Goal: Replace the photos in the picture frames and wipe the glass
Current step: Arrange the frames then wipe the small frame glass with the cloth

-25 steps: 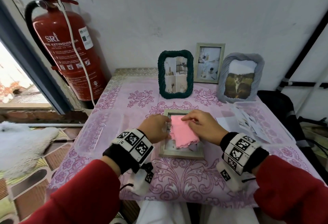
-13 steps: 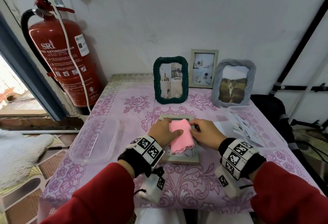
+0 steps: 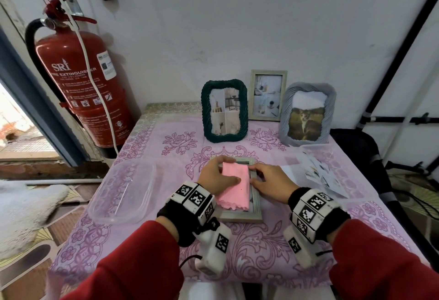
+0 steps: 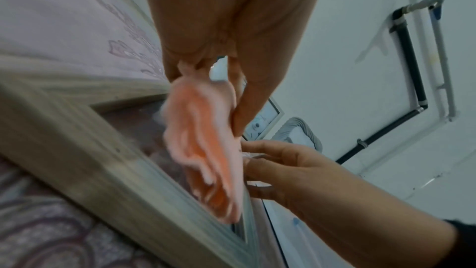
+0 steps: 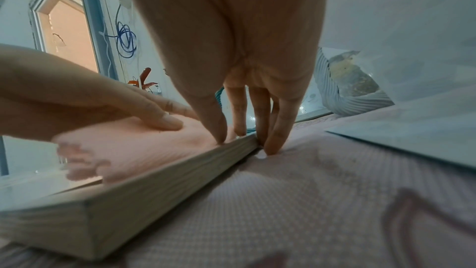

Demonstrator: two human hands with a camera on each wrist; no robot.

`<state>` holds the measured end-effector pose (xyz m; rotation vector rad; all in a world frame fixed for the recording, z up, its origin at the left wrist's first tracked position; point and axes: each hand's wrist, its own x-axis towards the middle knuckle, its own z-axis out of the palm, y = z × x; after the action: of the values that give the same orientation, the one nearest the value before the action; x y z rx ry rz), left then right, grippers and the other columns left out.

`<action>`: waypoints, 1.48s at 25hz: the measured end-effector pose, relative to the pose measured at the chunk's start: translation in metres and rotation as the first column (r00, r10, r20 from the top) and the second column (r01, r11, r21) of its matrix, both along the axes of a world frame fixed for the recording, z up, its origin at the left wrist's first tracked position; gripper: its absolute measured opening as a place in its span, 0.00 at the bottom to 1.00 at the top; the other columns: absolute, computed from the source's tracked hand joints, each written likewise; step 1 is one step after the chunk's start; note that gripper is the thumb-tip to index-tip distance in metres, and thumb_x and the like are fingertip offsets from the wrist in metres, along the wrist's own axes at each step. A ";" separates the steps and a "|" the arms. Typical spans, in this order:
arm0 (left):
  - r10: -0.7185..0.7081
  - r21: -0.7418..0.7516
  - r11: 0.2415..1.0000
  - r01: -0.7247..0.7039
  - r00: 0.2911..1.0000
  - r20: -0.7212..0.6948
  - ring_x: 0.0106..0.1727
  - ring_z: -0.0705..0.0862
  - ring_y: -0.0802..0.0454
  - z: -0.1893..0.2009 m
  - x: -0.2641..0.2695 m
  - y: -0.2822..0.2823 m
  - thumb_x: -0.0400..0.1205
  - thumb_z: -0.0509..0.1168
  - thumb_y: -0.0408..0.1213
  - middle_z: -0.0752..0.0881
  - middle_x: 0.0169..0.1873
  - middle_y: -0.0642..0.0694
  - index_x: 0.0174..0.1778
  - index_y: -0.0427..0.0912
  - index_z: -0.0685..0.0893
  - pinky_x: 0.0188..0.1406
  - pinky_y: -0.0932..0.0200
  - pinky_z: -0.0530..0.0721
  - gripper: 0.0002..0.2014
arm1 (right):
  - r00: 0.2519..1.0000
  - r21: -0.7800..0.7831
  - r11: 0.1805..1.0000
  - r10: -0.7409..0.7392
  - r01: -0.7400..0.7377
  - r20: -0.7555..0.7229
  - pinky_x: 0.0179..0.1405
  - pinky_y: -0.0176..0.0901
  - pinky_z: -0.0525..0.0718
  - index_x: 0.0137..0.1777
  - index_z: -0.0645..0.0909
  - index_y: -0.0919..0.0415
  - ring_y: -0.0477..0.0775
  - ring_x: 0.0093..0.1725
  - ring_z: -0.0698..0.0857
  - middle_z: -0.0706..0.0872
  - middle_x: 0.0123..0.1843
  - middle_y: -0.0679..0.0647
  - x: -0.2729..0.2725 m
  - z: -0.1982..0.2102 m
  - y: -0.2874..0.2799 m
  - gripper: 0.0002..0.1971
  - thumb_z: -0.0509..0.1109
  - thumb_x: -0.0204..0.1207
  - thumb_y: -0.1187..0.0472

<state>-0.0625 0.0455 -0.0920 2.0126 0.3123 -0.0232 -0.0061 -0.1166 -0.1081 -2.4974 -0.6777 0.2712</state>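
Observation:
A pale wooden frame [image 3: 240, 215] lies flat, glass up, on the pink tablecloth. A pink cloth [image 3: 236, 188] covers most of its glass. My left hand [image 3: 217, 175] holds the cloth at its far left corner, with the thumb lying across the top; in the left wrist view the cloth [image 4: 206, 150] bunches between thumb and fingers. My right hand [image 3: 257, 177] straddles the frame's right rail [image 5: 154, 186]. Its thumb [image 5: 219, 129] is on the inner side and its outer fingers [image 5: 275, 140] are down on the tablecloth.
Three framed photos stand at the wall: a green frame [image 3: 224, 114], a pale wooden one [image 3: 268, 95] and a grey one [image 3: 306, 115]. A clear tub [image 3: 123, 192] sits left. A clear tub with loose photos [image 3: 318, 169] sits right. A red fire extinguisher [image 3: 80, 90] hangs far left.
My right hand has come off the pink cloth and moved to the frame's right rail. The left hand has slid the cloth across the glass, thumb now on top.

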 end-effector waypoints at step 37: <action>0.155 0.594 0.803 -0.045 0.979 -0.136 0.77 0.64 0.43 0.009 -0.093 0.177 0.77 0.69 0.34 0.66 0.75 0.40 0.73 0.49 0.73 0.78 0.52 0.58 0.27 | 0.999 -0.099 0.995 0.018 -0.014 0.037 0.65 0.42 0.73 0.73 0.70 0.65 0.59 0.67 0.77 0.79 0.69 0.62 -0.006 -0.002 0.006 0.26 0.67 0.77 0.58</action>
<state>-0.1557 0.2224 -0.0834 2.6194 0.6005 -0.0439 -0.0124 -0.1107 -0.1102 -2.5981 -0.7166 0.2699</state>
